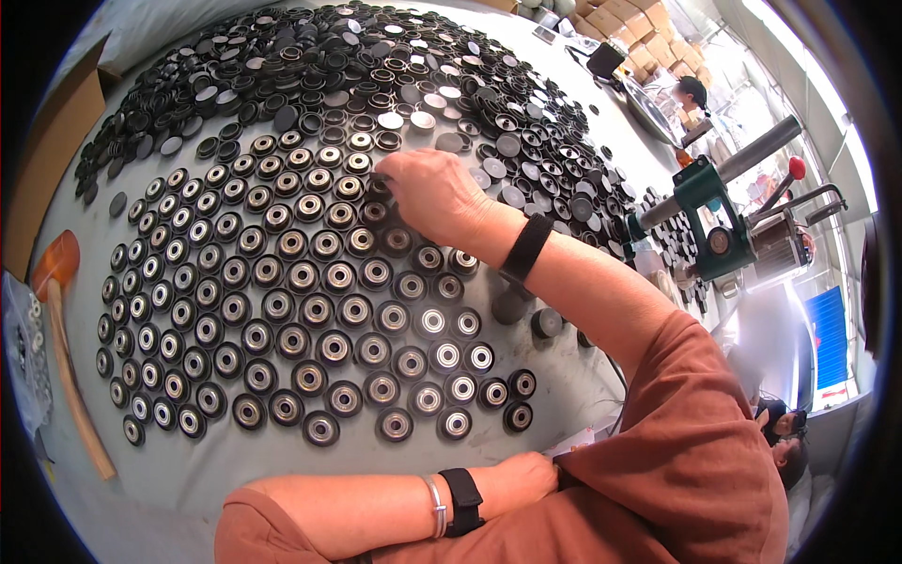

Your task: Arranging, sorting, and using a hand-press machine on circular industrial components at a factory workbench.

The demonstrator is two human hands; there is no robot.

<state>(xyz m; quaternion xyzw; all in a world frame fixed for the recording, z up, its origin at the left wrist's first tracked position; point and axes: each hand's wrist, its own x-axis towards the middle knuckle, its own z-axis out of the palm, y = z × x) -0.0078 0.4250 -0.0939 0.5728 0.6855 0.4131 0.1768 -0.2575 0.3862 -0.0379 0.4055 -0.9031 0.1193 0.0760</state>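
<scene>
My right hand (434, 195) reaches over the far side of the rows, its fingers pinched at the rim of a black round cap (378, 185). The hand partly covers that cap. Around it stand rows of black round housings (340, 275) with silver ball bearings in their centres. A heap of loose black caps and rings (310, 80) lies just beyond the hand. My left hand (528, 477) rests near my body at the lower edge, by my right sleeve. Its fingers are hidden, so I cannot tell whether they hold anything.
A mallet (59, 268) with an orange head lies at the left, beside a cardboard box (56, 150) and a plastic bag (26, 362). A green hand press (709, 221) with a red-knobbed lever stands at the right. Other people (691, 94) are farther off.
</scene>
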